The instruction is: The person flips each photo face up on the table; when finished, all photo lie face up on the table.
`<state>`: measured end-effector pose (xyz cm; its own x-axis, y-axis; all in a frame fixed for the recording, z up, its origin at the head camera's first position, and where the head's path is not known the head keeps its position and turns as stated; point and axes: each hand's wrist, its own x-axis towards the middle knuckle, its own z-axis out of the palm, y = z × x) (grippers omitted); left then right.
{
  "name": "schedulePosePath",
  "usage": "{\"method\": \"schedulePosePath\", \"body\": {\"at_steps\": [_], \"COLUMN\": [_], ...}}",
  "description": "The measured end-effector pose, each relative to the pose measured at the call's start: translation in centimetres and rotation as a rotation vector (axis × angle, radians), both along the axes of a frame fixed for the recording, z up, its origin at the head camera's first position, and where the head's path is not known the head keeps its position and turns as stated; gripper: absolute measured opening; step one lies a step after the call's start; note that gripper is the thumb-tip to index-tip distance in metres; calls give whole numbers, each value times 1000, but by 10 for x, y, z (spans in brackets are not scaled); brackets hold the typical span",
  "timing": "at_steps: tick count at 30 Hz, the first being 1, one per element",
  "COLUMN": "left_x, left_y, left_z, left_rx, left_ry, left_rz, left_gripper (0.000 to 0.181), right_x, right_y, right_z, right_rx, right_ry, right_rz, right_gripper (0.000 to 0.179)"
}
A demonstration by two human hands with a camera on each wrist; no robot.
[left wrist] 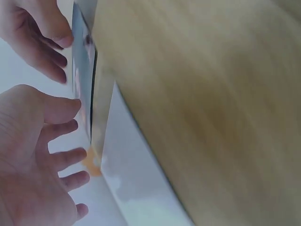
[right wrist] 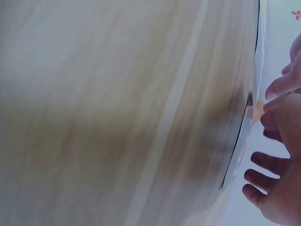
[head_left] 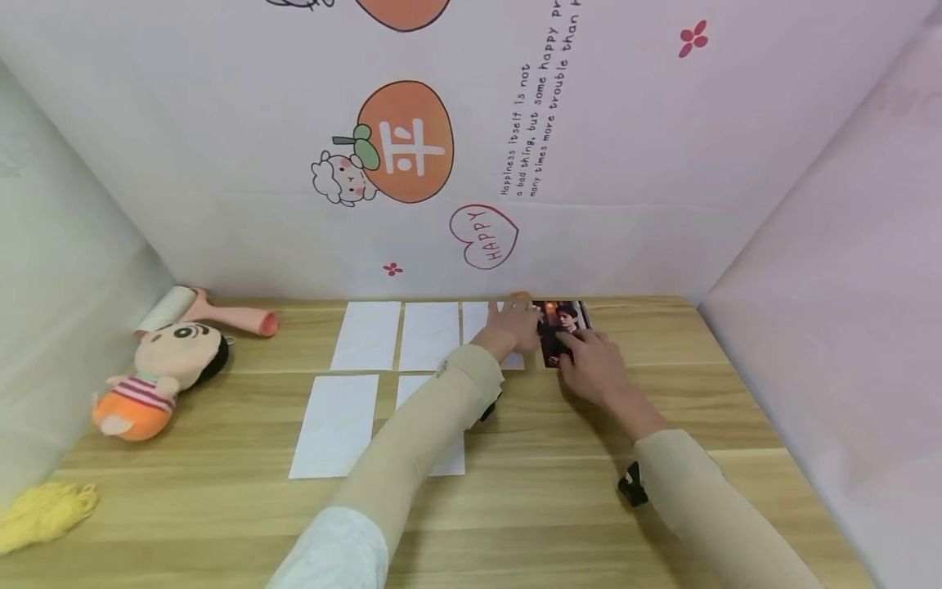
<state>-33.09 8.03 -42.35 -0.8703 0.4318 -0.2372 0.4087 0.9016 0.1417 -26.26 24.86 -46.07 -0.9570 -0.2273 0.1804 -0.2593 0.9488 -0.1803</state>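
Observation:
A dark photo card (head_left: 550, 353) with a person printed on it lies on the wooden table near the back wall. My right hand (head_left: 598, 368) rests its fingertips on the card's front part. Just left of it, my left hand (head_left: 515, 325) reaches over a white card (head_left: 473, 312) and has its fingers at the photo card's left edge. In the left wrist view the left hand (left wrist: 37, 155) has its fingers spread beside the photo card (left wrist: 83, 66). Loosely parted fingers show on the right hand (right wrist: 282, 174) in the right wrist view.
Two more white cards (head_left: 365, 335) continue the back row leftward. In front lie another white card (head_left: 334, 425) and one (head_left: 449, 462) partly under the left sleeve. At left are a lint roller (head_left: 221, 315), a plush doll (head_left: 143, 397) and yellow yarn (head_left: 47, 511). White walls surround the table.

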Motion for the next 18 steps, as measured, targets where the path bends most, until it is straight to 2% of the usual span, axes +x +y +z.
{"method": "schedulePosePath", "body": {"at_steps": [3, 7, 9, 13, 15, 18], "left_x": [-5, -11, -13, -21, -21, -18], "left_y": [-13, -33, -43, -58, -66, -76], "left_z": [4, 11, 12, 8, 7, 8], "left_rx": [-10, -33, -50, -73, -74, -68], "left_ry": [-5, -11, -17, -67, -96, -136], "left_rz": [22, 70, 75, 77, 77, 84], "left_gripper": [60, 62, 65, 70, 72, 75], "right_x": [-1, -3, -3, -4, -5, -7], "right_y": [-9, -29, -41, -67, -79, -94], "right_z": [3, 13, 18, 28, 33, 39], "right_rx": [-55, -187, -297, -509, -577, -621], "right_ry": [25, -35, -104, -299, -381, -449], "right_rz": [-18, -25, -33, -96, -137, -176], "right_gripper": [45, 48, 51, 57, 61, 65]}}
